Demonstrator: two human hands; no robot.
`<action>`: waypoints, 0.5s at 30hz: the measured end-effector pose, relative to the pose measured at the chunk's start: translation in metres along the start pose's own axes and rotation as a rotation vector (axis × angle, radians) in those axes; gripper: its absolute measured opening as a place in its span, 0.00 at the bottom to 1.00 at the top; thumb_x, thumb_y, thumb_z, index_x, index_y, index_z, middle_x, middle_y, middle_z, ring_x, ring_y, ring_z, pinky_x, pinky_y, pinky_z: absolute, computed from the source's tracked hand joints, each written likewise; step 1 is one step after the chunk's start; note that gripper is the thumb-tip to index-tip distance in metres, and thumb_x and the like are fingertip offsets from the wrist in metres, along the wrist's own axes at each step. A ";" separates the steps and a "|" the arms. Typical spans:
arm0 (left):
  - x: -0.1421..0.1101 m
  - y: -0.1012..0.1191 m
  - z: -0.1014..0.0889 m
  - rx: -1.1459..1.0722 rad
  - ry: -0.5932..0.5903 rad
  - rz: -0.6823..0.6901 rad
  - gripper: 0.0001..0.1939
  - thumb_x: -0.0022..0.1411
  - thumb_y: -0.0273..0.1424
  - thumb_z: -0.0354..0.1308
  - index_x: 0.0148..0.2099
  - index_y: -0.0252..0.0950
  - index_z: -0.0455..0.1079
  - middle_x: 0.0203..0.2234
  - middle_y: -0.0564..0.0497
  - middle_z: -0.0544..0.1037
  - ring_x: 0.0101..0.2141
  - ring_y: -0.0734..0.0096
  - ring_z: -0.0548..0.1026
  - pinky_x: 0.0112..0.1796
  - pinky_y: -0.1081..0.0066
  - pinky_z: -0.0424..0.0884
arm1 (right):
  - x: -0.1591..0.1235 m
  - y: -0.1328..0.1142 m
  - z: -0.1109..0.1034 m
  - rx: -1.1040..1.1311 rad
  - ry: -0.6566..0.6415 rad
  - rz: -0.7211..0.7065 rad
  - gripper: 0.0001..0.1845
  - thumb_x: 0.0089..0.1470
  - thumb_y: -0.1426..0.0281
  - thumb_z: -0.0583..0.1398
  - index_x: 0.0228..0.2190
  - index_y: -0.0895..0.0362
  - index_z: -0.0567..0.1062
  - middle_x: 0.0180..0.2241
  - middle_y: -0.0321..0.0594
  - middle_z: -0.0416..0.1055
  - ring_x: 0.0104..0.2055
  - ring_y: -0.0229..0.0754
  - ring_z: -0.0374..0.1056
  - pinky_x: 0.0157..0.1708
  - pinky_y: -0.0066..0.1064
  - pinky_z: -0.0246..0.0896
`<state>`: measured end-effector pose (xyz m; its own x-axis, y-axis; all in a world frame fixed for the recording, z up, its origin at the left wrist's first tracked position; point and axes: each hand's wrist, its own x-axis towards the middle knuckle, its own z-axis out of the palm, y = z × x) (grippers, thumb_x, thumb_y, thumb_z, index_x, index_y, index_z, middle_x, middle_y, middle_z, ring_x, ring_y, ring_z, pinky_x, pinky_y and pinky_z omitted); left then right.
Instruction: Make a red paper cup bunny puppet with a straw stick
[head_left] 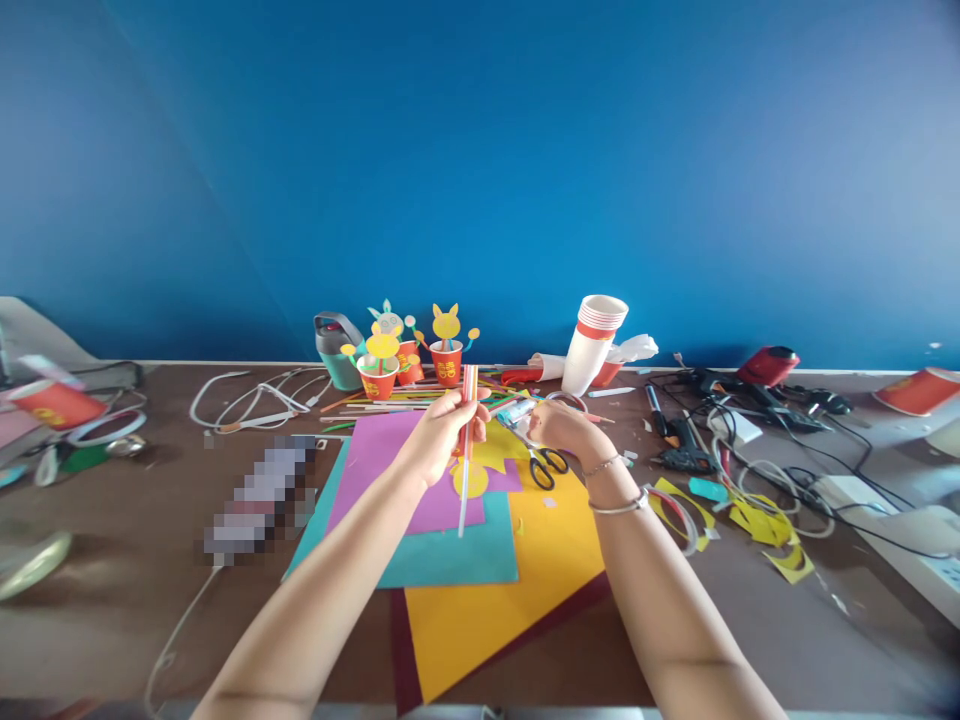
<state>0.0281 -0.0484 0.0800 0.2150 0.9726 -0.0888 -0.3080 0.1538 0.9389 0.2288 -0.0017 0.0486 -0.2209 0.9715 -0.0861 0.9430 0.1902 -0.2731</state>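
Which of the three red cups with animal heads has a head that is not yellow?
The middle cup, behind the left cup: its head is grey-green; the other two heads are yellow.

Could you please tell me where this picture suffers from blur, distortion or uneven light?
In the head view, the red cup at the right edge looks stretched and soft, as does the red cup at the left edge; the left hand is clearer; the blue wall pales toward the upper right; an object left of the papers is pixelated.
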 end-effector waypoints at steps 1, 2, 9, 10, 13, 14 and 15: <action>0.000 0.000 -0.001 0.010 -0.002 0.004 0.12 0.58 0.27 0.59 0.46 0.30 0.71 0.25 0.53 0.74 0.22 0.77 0.71 0.26 0.74 0.65 | -0.001 0.000 -0.003 0.082 0.044 0.016 0.10 0.52 0.74 0.56 0.22 0.60 0.73 0.26 0.51 0.74 0.35 0.50 0.72 0.32 0.34 0.61; 0.001 -0.001 -0.001 0.019 -0.007 0.003 0.13 0.58 0.27 0.60 0.46 0.31 0.71 0.26 0.53 0.74 0.23 0.77 0.71 0.26 0.74 0.64 | -0.003 -0.001 -0.007 0.176 0.092 0.032 0.12 0.54 0.72 0.54 0.21 0.59 0.71 0.24 0.48 0.72 0.32 0.49 0.71 0.30 0.34 0.61; -0.002 0.003 0.000 0.062 -0.037 0.015 0.15 0.53 0.28 0.62 0.45 0.33 0.71 0.31 0.49 0.78 0.26 0.73 0.74 0.28 0.73 0.66 | -0.013 -0.019 -0.024 0.866 0.233 -0.046 0.15 0.59 0.62 0.48 0.30 0.54 0.70 0.29 0.41 0.72 0.34 0.42 0.72 0.32 0.31 0.68; -0.002 0.004 0.001 0.064 -0.032 0.017 0.15 0.53 0.29 0.63 0.44 0.33 0.70 0.30 0.49 0.78 0.26 0.72 0.74 0.29 0.72 0.66 | -0.013 -0.022 -0.024 1.044 0.197 -0.081 0.14 0.57 0.61 0.49 0.30 0.54 0.71 0.31 0.42 0.73 0.35 0.42 0.72 0.34 0.32 0.70; -0.004 0.006 0.002 0.089 -0.017 0.042 0.15 0.53 0.31 0.63 0.43 0.33 0.70 0.28 0.50 0.77 0.26 0.72 0.73 0.29 0.72 0.67 | -0.013 -0.029 -0.024 1.550 0.027 -0.158 0.11 0.51 0.61 0.57 0.29 0.55 0.73 0.33 0.42 0.75 0.38 0.44 0.73 0.37 0.34 0.71; -0.004 0.007 0.003 0.107 -0.020 0.058 0.14 0.52 0.31 0.63 0.42 0.33 0.70 0.27 0.50 0.77 0.26 0.72 0.73 0.29 0.72 0.66 | -0.013 -0.030 -0.023 1.644 0.000 -0.163 0.10 0.49 0.61 0.59 0.29 0.55 0.74 0.32 0.42 0.76 0.39 0.45 0.73 0.37 0.34 0.71; -0.004 0.007 0.003 0.127 -0.030 0.072 0.14 0.53 0.32 0.63 0.41 0.33 0.70 0.26 0.51 0.76 0.26 0.72 0.73 0.29 0.72 0.66 | -0.012 -0.031 -0.023 1.682 0.012 -0.168 0.09 0.48 0.62 0.60 0.28 0.55 0.75 0.32 0.41 0.76 0.38 0.44 0.72 0.38 0.34 0.71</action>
<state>0.0275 -0.0515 0.0882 0.2245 0.9744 -0.0116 -0.2041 0.0587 0.9772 0.2081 -0.0164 0.0805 -0.2744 0.9602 0.0522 -0.3819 -0.0590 -0.9223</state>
